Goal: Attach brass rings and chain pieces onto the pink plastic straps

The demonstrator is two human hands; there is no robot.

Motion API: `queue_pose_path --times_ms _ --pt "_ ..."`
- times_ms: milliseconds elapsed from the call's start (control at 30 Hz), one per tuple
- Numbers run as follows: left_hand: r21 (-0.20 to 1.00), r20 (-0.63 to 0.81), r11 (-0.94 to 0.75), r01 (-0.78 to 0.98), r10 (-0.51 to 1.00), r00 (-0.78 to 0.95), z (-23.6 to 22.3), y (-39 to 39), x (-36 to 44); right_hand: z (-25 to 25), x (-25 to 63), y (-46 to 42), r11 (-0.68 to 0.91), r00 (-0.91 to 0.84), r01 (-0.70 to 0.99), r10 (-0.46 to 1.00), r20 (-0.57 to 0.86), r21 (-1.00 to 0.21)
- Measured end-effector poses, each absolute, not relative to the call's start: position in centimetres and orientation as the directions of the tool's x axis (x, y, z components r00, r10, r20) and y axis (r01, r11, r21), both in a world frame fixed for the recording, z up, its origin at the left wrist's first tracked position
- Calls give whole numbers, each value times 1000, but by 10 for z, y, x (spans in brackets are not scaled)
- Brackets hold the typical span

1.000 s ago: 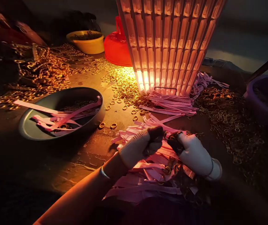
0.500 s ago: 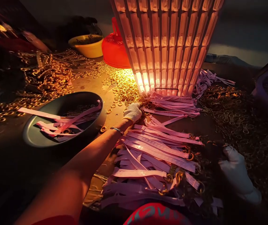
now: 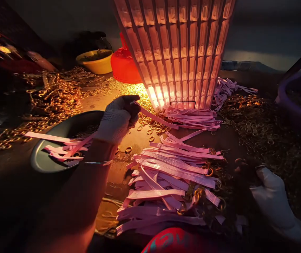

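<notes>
My left hand (image 3: 117,117), in a white knit glove with dark fingertips, is raised above the table and pinches one end of a pink strap (image 3: 155,118); the strap's other end trails toward the loose straps by the lamp. My right hand (image 3: 274,196), also gloved, rests low at the right among gold rings (image 3: 255,130), its fingertips lost in shadow. Between the hands lies a heap of pink straps (image 3: 171,179), some with gold rings on their ends.
A dark round pan (image 3: 60,154) holding pink straps and rings sits at the left. A tall lit slatted lamp (image 3: 174,52) stands at the back, with a red lid (image 3: 124,66) and a yellow bowl (image 3: 96,61) behind. Gold chains (image 3: 50,98) pile at far left; a purple basin (image 3: 298,102) stands at right.
My left hand has lifted from the straps near the lamp and drawn back toward the pan, carrying one pink strap. My right hand has stayed low at the right.
</notes>
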State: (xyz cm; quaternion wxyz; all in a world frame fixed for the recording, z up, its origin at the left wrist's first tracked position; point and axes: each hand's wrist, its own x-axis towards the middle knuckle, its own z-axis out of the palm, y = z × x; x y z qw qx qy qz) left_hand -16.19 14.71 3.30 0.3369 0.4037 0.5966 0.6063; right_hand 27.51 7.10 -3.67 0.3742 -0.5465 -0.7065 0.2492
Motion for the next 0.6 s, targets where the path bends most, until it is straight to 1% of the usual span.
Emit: queue_pose_path --times_ms 33,67,100,167,233,300,333,400,467,533,600 --pt "995 96 -87 41 904 -417 45 138 -150 -29 266 73 316 -174 564 949 264 -763" --pt "996 74 -87 -19 928 -366 54 129 -136 -22 256 75 366 -232 539 931 284 -759" --pt "998 19 -36 -53 959 -284 58 120 -119 -14 245 78 427 -284 512 903 322 -745" --pt "984 -143 130 -122 984 -106 53 105 -84 0 223 83 538 -386 454 837 387 -711" --pt "936 -296 298 -190 954 37 37 92 -53 10 206 86 598 -478 427 786 392 -679" --pt "890 -394 413 -195 910 129 19 83 -30 16 195 86 609 -535 516 778 328 -603" --pt "882 -416 440 -168 895 160 12 80 -23 17 191 86 599 -545 597 791 278 -534" --pt "896 -414 436 -81 887 203 6 74 -13 18 187 84 566 -542 744 822 174 -355" --pt "917 -392 399 22 889 238 8 71 -9 17 184 83 565 -558 797 824 100 -213" --pt "925 -378 352 142 891 251 12 69 -6 15 181 83 592 -587 794 806 79 -142" --pt "923 -296 221 315 931 215 14 68 -5 13 180 83 613 -604 781 790 108 -117"
